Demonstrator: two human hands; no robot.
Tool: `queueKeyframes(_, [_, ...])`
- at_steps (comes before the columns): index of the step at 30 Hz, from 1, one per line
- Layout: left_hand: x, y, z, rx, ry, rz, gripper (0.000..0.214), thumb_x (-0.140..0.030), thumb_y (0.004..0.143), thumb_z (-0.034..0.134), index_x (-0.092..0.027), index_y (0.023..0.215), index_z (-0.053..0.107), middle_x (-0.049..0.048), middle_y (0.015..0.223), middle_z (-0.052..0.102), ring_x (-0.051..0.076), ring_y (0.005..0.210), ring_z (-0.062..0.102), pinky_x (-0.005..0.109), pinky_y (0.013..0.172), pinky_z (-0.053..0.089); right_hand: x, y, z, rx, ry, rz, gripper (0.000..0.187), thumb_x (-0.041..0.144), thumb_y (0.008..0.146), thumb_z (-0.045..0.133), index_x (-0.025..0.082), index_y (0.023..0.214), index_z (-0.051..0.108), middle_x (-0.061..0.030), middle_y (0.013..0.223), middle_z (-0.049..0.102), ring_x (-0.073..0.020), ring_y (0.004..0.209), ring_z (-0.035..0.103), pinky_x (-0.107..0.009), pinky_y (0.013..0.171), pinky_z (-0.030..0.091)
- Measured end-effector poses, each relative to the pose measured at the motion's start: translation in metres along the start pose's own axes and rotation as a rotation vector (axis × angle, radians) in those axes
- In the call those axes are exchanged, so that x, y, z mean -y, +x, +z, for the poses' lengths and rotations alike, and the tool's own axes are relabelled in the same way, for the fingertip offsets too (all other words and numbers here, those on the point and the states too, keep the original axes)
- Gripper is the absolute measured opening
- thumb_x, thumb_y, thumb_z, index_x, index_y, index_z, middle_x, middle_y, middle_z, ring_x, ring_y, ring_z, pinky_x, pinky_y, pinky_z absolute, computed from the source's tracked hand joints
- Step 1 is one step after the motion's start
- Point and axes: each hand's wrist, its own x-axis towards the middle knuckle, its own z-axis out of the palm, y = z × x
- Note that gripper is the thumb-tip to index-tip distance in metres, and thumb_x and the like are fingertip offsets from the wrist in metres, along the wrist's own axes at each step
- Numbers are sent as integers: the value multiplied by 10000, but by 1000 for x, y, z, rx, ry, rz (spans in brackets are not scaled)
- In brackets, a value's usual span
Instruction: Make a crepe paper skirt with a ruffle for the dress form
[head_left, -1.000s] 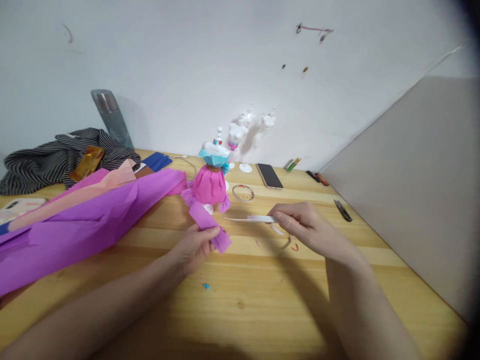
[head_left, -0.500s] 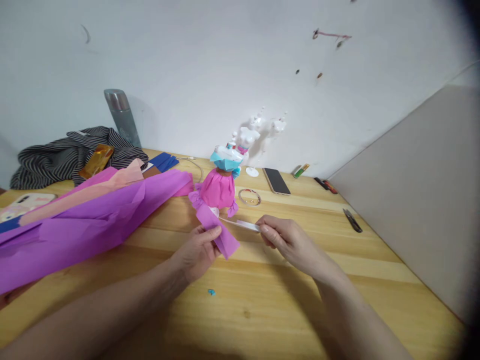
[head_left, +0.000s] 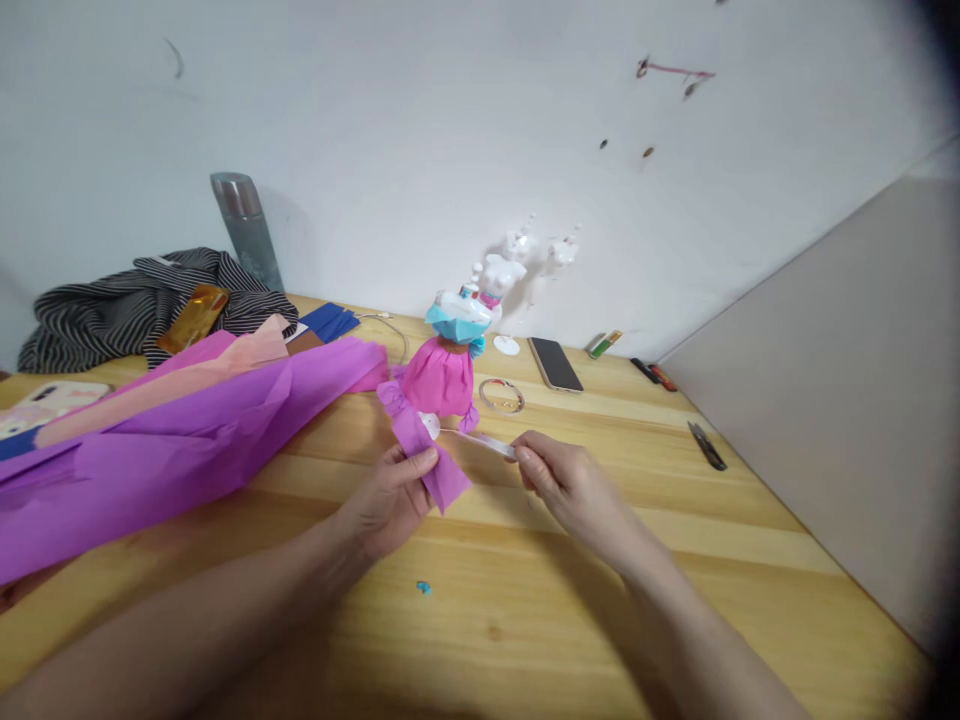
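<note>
A figurine (head_left: 439, 378) in a pink crepe-paper skirt with a turquoise collar stands upright on the table. At its foot, a purple crepe-paper strip (head_left: 451, 480) is gathered at one end and hangs flat at the other. My left hand (head_left: 394, 500) pinches this strip between thumb and fingers. A thin white tape-like strip (head_left: 487, 442) stretches from the white edge of the figurine's base to my right hand (head_left: 559, 475), whose fingers are closed on its end. Whether it is tape or its backing I cannot tell.
Purple, pink and peach crepe paper (head_left: 165, 450) covers the left side. Behind lie striped cloth (head_left: 90, 315) and a flask (head_left: 246, 230). A phone (head_left: 555, 364), a ring-shaped coil (head_left: 501, 396) and dark snips (head_left: 706, 447) lie to the right. A turquoise scrap (head_left: 424, 587) lies in front.
The free end of the purple strip has swung slightly left and turned. My right hand has shifted a little left, still gripping the white strip. The view has moved slightly.
</note>
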Motion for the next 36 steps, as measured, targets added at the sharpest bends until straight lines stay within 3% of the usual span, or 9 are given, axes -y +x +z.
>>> queueKeyframes(6, [0,1,-3,-13,31,-14,176,-39,623,767,-130,687,631,-18,644,659,85,610,610,204,646,481,0,-3,-17,-28,15,-18,357,396,941,303,211,666,436,19,538,475,-125,492,430,-243,514,326])
queueKeyframes(13, [1,-1,-4,-4,72,-48,121,-104,675,737,-142,725,634,-6,646,648,124,614,615,262,644,489,-1,-4,-23,35,69,-83,398,406,960,299,207,640,426,11,552,490,-123,512,443,-244,525,336])
queueKeyframes(18, [2,2,-7,15,27,-97,26,-177,806,622,-154,801,633,16,715,664,137,678,635,279,728,505,-1,-3,-19,49,46,-67,389,404,964,299,205,658,434,9,580,495,-126,529,448,-244,531,324])
queueKeyframes(23, [5,3,-8,34,59,-120,55,-153,832,572,-141,808,620,32,719,659,140,657,627,270,695,502,1,-2,-7,78,10,-80,372,383,969,299,208,666,425,14,597,494,-128,541,434,-245,547,308])
queueKeyframes(30, [-7,8,-8,-108,95,-57,72,-193,832,543,-152,804,596,22,671,642,155,617,626,297,647,519,-1,2,6,134,-104,-83,308,311,957,359,199,715,513,10,599,516,-131,540,445,-248,550,283])
queueKeyframes(36, [-12,14,-13,-116,119,-39,87,-210,845,540,-149,810,592,6,609,618,130,525,593,259,566,509,-12,3,-12,190,124,-148,383,396,972,322,193,681,465,9,627,511,-123,574,454,-248,580,339])
